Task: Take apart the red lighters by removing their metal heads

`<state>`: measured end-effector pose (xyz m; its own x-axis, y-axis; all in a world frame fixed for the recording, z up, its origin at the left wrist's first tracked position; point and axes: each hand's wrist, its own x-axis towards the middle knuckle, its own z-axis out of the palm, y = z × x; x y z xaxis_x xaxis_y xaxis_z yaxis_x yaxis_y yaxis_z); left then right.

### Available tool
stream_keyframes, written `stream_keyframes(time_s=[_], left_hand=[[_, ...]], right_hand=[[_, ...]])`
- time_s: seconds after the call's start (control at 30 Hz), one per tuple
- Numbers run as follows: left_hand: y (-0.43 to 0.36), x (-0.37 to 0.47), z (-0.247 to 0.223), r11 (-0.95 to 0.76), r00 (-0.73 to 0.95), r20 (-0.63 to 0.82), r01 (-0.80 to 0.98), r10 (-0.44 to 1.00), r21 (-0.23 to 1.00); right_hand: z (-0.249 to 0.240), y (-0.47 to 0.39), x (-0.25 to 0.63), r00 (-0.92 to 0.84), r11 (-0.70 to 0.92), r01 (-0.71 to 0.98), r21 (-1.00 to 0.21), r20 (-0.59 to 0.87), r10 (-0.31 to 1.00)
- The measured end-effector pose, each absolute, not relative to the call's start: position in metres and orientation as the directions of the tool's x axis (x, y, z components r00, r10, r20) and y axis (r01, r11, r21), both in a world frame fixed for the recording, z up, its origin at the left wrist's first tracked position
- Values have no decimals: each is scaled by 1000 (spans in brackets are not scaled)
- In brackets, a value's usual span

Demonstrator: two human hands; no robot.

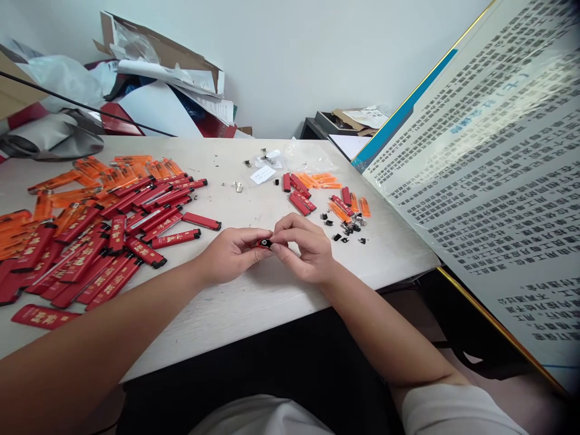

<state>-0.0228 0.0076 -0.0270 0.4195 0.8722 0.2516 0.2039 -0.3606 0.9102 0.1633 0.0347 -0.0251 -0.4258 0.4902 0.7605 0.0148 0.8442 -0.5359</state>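
My left hand point(233, 254) is closed around a red lighter point(264, 243), its black end pointing toward me and its body mostly covered by the fingers. At that black end, the thumb and fingers of my right hand point(306, 248) are pinched together. Whatever small part they may hold is hidden. Left of my hands lies a heap of red lighters point(149, 211) with gold lettering and black ends. Behind that heap are several orange lighters point(127, 172). Small black caps point(338, 237) and metal bits point(351, 226) lie beyond my right hand.
A smaller group of red lighters point(301, 202) and orange lighter bodies point(324, 181) lies right of centre. White paper slips point(263, 174) sit near the table's back. A large printed board point(489, 157) leans along the right side. Boxes and papers point(167, 78) are piled at back left.
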Motion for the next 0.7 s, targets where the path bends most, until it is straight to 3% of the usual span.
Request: stream_keyframes(time_s=[0.07,0.13,0.2,0.27,0.37,0.5,0.6,0.7], left_hand=[[7,-23,-29,-363,388,257,232,885,902],[8,-26,-28,-372,303,279,317,911,872],[10,-32,-22,-418,209,362,462,908,782],[15,-37,-11,-521,218,507,615,834,592],[24,-37,7,-649,417,604,725,680,231],[36,-15,15,-724,663,510,681,548,-109],[41,0,12,-728,696,534,656,480,-199],[45,1,11,-717,653,607,672,453,-187]], right_hand=[[-26,36,163,-400,791,17,-612,721,566],[-27,38,162,-363,645,-9,-764,604,710],[-28,40,161,-378,382,-75,-921,381,844],[-29,43,160,-478,75,-145,-986,137,868],[-29,49,159,-651,-265,-204,-942,-71,756],[-31,60,161,-752,-489,-213,-846,-178,635],[-31,66,164,-713,-538,-266,-800,-212,668],[-30,68,167,-637,-488,-360,-795,-173,751]])
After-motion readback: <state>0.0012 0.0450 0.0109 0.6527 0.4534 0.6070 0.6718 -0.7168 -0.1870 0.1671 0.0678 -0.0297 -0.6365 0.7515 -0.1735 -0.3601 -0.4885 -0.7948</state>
